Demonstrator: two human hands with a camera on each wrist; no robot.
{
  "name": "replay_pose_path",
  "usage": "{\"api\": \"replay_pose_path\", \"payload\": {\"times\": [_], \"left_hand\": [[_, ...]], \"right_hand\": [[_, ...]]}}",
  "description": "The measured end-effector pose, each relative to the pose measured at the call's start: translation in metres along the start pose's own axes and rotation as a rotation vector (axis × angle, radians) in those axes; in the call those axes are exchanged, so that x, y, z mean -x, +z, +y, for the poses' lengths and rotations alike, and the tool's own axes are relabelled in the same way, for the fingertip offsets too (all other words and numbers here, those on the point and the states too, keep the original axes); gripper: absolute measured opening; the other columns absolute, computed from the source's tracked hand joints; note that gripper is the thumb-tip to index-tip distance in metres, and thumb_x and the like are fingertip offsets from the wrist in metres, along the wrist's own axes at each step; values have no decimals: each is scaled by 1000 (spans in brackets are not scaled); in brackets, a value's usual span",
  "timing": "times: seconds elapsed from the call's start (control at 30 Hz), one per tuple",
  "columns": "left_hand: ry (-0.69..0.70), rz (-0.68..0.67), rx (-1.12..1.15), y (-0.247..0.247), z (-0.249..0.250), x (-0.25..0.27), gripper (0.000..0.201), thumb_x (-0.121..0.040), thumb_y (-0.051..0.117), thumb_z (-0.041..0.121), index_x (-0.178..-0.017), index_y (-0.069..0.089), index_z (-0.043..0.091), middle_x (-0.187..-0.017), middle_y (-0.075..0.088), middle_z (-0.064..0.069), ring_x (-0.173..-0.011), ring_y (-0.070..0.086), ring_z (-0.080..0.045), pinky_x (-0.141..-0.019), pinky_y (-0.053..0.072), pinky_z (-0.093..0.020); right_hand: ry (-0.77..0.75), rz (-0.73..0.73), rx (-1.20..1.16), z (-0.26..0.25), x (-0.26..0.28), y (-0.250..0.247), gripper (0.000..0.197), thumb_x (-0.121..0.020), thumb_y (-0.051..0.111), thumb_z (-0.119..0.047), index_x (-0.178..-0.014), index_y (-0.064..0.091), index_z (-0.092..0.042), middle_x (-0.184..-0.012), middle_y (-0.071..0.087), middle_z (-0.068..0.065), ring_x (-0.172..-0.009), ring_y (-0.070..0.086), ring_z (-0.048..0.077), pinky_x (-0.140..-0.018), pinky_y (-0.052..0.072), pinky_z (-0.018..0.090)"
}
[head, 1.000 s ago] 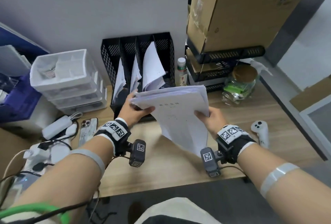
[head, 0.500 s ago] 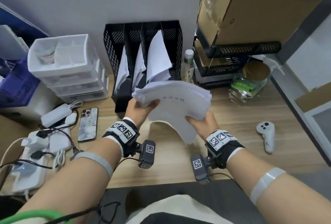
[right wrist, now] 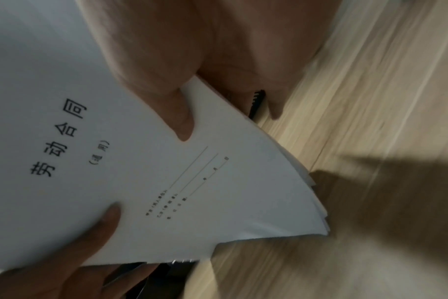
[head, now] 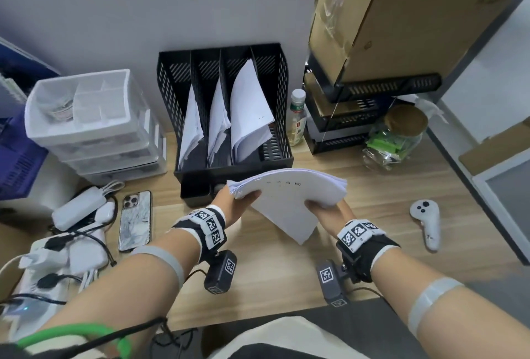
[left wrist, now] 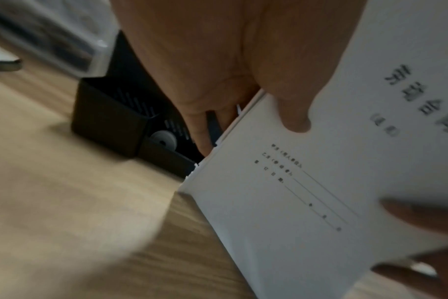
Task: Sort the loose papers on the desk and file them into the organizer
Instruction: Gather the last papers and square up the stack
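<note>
Where both hands [head: 329, 209] grip, papers [right wrist: 141, 161] read "劳动合同".

Three views: one from our head, one from each wrist.

From above we look forward and down over the tabletop [head: 286, 278], the organizer [head: 226, 106] at 12 o'clock against the wall. Each wrist camera sits very close, looking along its hand; the left faces toward 1 o'clock, the right toward 11. All three share the paper stack [head: 289, 201] [left wrist: 307, 192] [right wrist: 141, 172].
</note>
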State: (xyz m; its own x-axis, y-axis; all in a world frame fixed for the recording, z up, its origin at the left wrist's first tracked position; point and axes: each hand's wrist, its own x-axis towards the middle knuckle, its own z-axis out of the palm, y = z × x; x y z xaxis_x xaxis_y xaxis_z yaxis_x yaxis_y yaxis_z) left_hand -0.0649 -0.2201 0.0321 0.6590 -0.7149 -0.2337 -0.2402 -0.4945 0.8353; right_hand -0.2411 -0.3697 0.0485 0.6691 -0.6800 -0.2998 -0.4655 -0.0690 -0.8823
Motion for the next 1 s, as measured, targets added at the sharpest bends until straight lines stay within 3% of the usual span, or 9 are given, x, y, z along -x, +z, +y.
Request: {"api": "replay_pose_path", "payload": {"times": [0.13, 0.23, 0.33, 0.43, 0.5, 0.57, 0.73, 0.9, 1.0], "left_hand": [[-45, 3, -333, -15, 23, -11, 54, -93, 49, 60, -111, 69, 13, -101, 73, -15, -93, 69, -37, -85, 56, -47], [123, 68, -422, -20, 52, -13, 35, -99, 50, 42, -102, 69, 13, -92, 73, -19, -85, 69, -40, -80, 57, -40], [310, 85, -578, -17, 82, -12, 27, -92, 48, 14, -109, 67, 24, -89, 74, -13, -83, 68, -37, -77, 54, -35], [377, 136, -753, -9, 108, -12, 27, -93, 44, 19, -113, 62, 18, -94, 74, -13, -88, 69, -37, -79, 55, -39], [435, 203, -711, -4, 117, -11, 30, -94, 47, 24, -121, 56, 17, -96, 73, -12, -89, 69, -37, -78, 56, -43], [448, 212, -550, 0, 120, -10, 50, -89, 52, 33, -137, 41, 25, -108, 70, -6, -96, 67, -32, -82, 56, -44], [261, 56, -333, 20, 103, -27, 106, -72, 64, 43, -155, -1, 30, -146, 40, -10, -128, 47, -28, -104, 47, -47], [177, 3, -198, 30, 85, -47, 113, -62, 71, 32, -153, 4, 32, -142, 42, -7, -114, 57, -26, -98, 53, -45], [148, 9, -205, 28, 80, -62, 105, -66, 75, 26, -151, 13, 29, -139, 39, -9, -114, 56, -31, -100, 51, -46]], "right_hand": [[130, 220, 198, 0, -18, -8, 39, -76, 72, -45, -91, 53, -15, -94, 65, 13, -82, 61, 28, -68, 44, 31], [82, 95, 75, -35, -21, -5, 63, -57, 77, -63, -92, 51, -18, -92, 65, 6, -88, 68, 24, -79, 58, 47], [-102, -118, 39, -86, -12, -2, 74, -59, 82, -60, -114, 51, -22, -107, 64, -4, -99, 64, 13, -86, 56, 35], [-143, -93, 41, -131, -9, -6, 30, -77, 76, -45, -82, 55, -24, -80, 62, -6, -79, 60, 12, -69, 48, 22], [-119, 9, 39, -147, -17, -13, 25, -77, 70, -37, -87, 61, -16, -89, 69, 5, -84, 65, 20, -75, 56, 36], [-106, 64, -65, -158, -23, -23, 41, -80, 62, -23, -117, 57, -8, -110, 66, 10, -101, 65, 30, -86, 58, 46], [-110, 62, -95, -175, -40, -48, 49, -80, 64, -10, -128, 54, -6, -116, 65, 12, -109, 62, 32, -98, 50, 47], [-89, 34, -35, -175, -74, -47, 67, -67, 66, -24, -131, 52, -11, -123, 65, 9, -110, 63, 31, -99, 50, 51], [-83, 31, 40, -186, -89, -38, 55, -78, 65, -18, -131, 54, -10, -123, 65, 11, -110, 63, 32, -98, 50, 51]]}}
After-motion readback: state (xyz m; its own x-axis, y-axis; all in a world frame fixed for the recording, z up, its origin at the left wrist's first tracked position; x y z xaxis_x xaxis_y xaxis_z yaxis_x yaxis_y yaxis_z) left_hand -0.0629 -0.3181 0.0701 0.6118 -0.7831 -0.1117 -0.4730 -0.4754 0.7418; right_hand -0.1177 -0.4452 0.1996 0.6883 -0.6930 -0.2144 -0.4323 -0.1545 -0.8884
